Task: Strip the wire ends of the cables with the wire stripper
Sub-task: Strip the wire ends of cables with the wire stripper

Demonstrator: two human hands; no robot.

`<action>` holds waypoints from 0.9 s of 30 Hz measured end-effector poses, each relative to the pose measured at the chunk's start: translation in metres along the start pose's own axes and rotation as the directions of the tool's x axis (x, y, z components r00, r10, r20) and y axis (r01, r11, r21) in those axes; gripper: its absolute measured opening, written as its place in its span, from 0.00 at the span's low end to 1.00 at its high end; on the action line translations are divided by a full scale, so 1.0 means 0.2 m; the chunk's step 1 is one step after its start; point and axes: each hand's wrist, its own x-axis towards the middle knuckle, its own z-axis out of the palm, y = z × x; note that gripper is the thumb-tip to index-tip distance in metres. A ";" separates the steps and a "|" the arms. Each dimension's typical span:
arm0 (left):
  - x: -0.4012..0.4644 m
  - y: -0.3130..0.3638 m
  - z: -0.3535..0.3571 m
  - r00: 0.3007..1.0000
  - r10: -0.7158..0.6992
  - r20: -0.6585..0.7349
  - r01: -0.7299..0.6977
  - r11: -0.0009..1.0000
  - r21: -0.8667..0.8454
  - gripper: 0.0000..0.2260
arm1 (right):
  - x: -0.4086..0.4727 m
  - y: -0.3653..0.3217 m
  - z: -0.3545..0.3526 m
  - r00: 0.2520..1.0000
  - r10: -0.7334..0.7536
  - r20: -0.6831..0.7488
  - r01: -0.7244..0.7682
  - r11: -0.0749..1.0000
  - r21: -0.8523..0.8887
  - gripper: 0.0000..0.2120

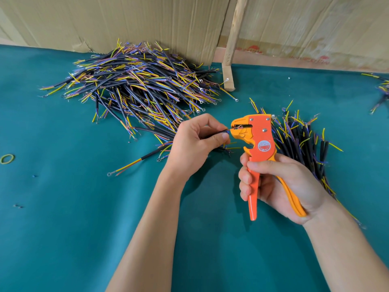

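Held one wire stripper (260, 144) upright in right hand (280, 186), fingers wrapped round both handles, head pointing left. Pinched one cable (212, 134) in left hand (195, 144) just left of the head, long axis running left-right, tip fed into the stripper's mouth. Two cable heaps on the table (63, 207): large pile (134, 89) up-left of stripper, smaller bundle (303, 140) right behind it; counts too dense to tell.
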 end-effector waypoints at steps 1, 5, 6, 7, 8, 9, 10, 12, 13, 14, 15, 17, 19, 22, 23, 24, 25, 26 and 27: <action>0.00 0.00 0.00 1.000 0.000 0.000 0.000 1.000 0.000 0.04 | 0.00 0.00 0.00 1.000 -0.002 -0.001 0.002 1.000 -0.001 0.09; 0.00 0.00 0.00 1.000 0.000 0.000 0.000 1.000 -0.002 0.04 | 0.00 0.00 0.00 1.000 -0.004 0.002 0.004 1.000 -0.007 0.09; 0.00 0.00 0.00 1.000 0.001 0.002 -0.001 1.000 0.001 0.04 | 0.00 0.00 0.00 1.000 -0.003 0.003 0.003 1.000 -0.008 0.09; 0.00 0.00 0.00 1.000 0.003 0.003 -0.003 1.000 0.004 0.04 | 0.00 0.00 0.00 1.000 -0.001 0.006 0.001 1.000 -0.010 0.10; 0.00 0.00 0.00 1.000 0.003 0.005 -0.003 1.000 0.006 0.04 | 0.00 0.00 0.00 1.000 0.000 0.008 0.000 1.000 -0.011 0.10; 0.00 0.00 0.00 1.000 0.003 0.006 -0.003 1.000 0.007 0.04 | 0.00 0.00 0.00 1.000 0.000 0.010 0.000 1.000 -0.012 0.10; 0.00 0.00 0.00 1.000 0.003 0.008 -0.003 1.000 0.007 0.04 | 0.00 0.00 0.01 1.000 0.000 0.009 0.000 1.000 -0.012 0.10; 0.00 0.00 0.00 1.000 0.002 0.009 -0.002 1.000 0.010 0.04 | 0.00 0.00 0.01 1.000 -0.003 0.007 0.003 1.000 -0.013 0.10; 0.00 0.00 0.00 1.000 0.001 0.009 -0.001 1.000 0.011 0.04 | 0.00 0.00 0.01 1.000 -0.006 0.006 0.006 1.000 -0.012 0.09; 0.00 0.00 0.00 1.000 0.000 0.009 0.000 1.000 0.011 0.04 | 0.00 0.00 0.00 1.000 -0.008 0.006 0.008 1.000 -0.010 0.09; 0.00 0.00 0.00 1.000 -0.001 0.008 0.001 1.000 0.009 0.04 | 0.00 0.00 0.00 1.000 -0.008 0.006 0.008 1.000 -0.008 0.08; 0.00 0.00 0.00 1.000 -0.004 0.006 0.004 1.000 0.006 0.04 | 0.00 0.00 0.00 1.000 -0.006 0.007 0.006 1.000 -0.006 0.08; 0.00 0.00 0.00 1.000 -0.001 0.006 0.001 1.000 0.006 0.04 | 0.00 0.01 0.00 1.000 -0.005 0.010 0.005 1.000 -0.006 0.08; 0.00 0.00 0.00 1.000 0.004 0.008 -0.004 1.000 0.005 0.04 | 0.00 0.01 0.00 1.000 -0.007 0.008 0.008 1.000 -0.017 0.09; 0.00 0.00 0.00 1.000 0.005 0.009 -0.005 1.000 0.003 0.04 | 0.00 0.01 0.00 1.000 -0.007 0.010 0.007 1.000 -0.019 0.09; 0.00 0.00 0.00 1.000 0.005 0.011 -0.005 1.000 0.002 0.04 | 0.00 0.01 0.00 1.000 -0.006 0.012 0.007 1.000 -0.020 0.09; 0.00 0.00 0.00 1.000 0.005 0.012 -0.005 1.000 0.002 0.04 | 0.00 0.01 0.00 1.000 -0.006 0.013 0.007 1.000 -0.020 0.08; 0.00 0.00 0.00 1.000 0.005 0.013 -0.005 1.000 0.001 0.04 | 0.00 0.00 0.00 1.000 -0.007 0.010 0.007 1.000 -0.021 0.08; 0.00 0.00 0.00 1.000 0.004 0.013 -0.004 1.000 0.000 0.04 | 0.00 0.00 0.00 1.000 -0.006 0.007 0.006 1.000 -0.023 0.08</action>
